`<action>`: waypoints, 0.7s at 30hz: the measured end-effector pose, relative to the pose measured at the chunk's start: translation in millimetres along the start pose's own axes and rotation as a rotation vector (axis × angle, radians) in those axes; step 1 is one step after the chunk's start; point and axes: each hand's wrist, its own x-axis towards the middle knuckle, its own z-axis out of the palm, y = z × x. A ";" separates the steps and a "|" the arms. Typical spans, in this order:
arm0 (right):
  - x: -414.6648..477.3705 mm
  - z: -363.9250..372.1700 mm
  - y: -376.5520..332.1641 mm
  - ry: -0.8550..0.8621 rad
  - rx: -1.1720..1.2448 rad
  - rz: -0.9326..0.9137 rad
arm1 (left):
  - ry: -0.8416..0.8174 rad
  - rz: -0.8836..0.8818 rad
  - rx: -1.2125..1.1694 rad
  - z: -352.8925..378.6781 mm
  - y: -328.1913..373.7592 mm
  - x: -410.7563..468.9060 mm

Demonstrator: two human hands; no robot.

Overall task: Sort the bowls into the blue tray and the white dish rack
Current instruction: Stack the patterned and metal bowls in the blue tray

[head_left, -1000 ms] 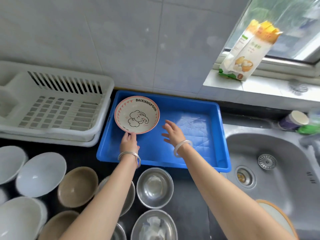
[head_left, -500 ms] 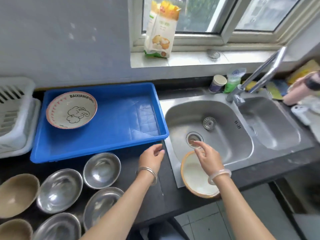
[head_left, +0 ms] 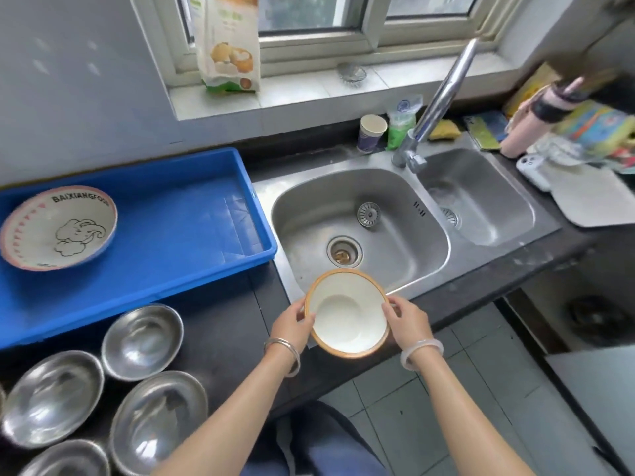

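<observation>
1. Since 0.5 s ago the left hand (head_left: 292, 324) has come off the black counter (head_left: 223, 321) and joined the right hand (head_left: 407, 319) on the white bowl with the orange rim (head_left: 347, 312). Back then only the right hand's fingers touched its rim.
2. The left hand now grips the bowl's left edge, thumb laid over the rim.
3. The right hand grips the right edge, fingers curled round it.
4. The bowl sits mouth up between both hands, over the front lip of the steel sink (head_left: 309, 214). Whether it rests on the lip or is lifted off it cannot be told.
5. The blue tray (head_left: 192, 214) lies on the counter just left of the sink. The elephant-printed bowl marked BAIXIANGFOOD (head_left: 58, 228) lies at its left end.
6. 4 steel bowls (head_left: 142, 338) stand mouth up on the counter in front of the tray.
7. Behind the sink are the faucet (head_left: 443, 94), a paper cup (head_left: 371, 132) and a green pouch (head_left: 400, 123). A food bag (head_left: 228, 46) stands on the window sill.
</observation>
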 end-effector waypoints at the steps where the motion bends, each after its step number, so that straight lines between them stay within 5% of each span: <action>1: -0.2 0.9 -1.0 0.008 -0.006 -0.010 | 0.008 0.005 -0.011 0.5 -0.3 -0.4; 12: -6.6 14.4 -78.0 0.011 0.044 -0.220 | 0.163 0.147 -0.135 -72.3 25.6 -3.3; 21: -9.4 99.2 -209.8 -0.145 0.048 -0.401 | 0.513 0.106 -0.262 -198.4 20.0 1.4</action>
